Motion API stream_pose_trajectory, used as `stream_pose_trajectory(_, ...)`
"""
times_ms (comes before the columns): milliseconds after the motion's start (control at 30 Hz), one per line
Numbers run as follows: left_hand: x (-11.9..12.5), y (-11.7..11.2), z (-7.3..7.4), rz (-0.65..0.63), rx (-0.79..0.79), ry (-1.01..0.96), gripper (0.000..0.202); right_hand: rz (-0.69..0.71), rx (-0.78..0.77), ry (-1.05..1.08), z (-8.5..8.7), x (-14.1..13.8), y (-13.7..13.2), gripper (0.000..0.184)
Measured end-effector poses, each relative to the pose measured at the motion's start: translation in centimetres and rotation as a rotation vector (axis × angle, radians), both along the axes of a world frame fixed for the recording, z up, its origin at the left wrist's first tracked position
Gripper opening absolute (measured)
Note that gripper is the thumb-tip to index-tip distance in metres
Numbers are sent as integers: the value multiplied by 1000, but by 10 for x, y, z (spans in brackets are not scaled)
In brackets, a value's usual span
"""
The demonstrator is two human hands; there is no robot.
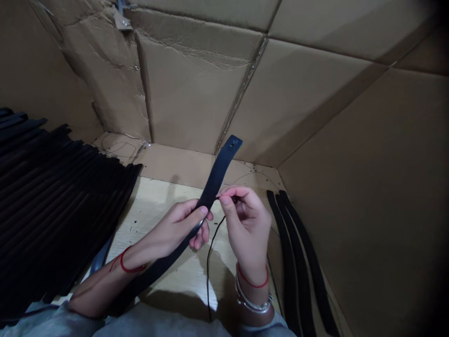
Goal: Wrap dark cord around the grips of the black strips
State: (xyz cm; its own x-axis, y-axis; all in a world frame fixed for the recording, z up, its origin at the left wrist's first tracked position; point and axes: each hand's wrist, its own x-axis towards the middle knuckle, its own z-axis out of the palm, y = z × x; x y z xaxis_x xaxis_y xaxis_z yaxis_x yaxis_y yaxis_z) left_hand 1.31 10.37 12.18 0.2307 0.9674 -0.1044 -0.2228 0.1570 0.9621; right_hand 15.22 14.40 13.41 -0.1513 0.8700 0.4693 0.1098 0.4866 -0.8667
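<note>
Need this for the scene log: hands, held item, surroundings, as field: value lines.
left hand: gripping dark strap, thumb on top
right hand: thumb and forefinger pinched at the strap's right edge; what they pinch is too small to identify
strap far end: raised, small marks or holes visible
cord: thin, black, below the right hand
left side: pile of dark strips
right side: three dark strips
surface: pale tabletop
enclosure: cardboard walls

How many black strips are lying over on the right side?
3: a left strip, a middle strip and a right strip beside the cardboard wall. More could be hidden underneath.
</note>
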Motion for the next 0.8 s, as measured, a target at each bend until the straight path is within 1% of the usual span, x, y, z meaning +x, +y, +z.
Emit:
stream_pose_trajectory(200, 2, -2, -2, -2, 6, 24, 28, -15, -34, 16, 2, -2, 0, 6)
stream_pose_trajectory(400, 3, -1, -7, 8, 14, -30, 32, -4, -31, 13, 4, -2, -2, 5)
stream_pose_trajectory(500, 2, -1, -9, 50, 18, -71, 32, -15, -22, -3, 4, 0, -2, 6)
stream_pose_trajectory(600, -2, -3, -8, 109, 10, -133, 30, -18, -19, -25, 5, 4, 0, 7)
stream_pose_trajectory(667, -5, -6, -6, 115, 15, -187, 31, 45, -56, -32, 7, 8, 3, 8)
stream_pose_trajectory(800, -9, -12, -4, 54, 41, -332, 32, 290, -212, 16, 8, 9, 9, 12)
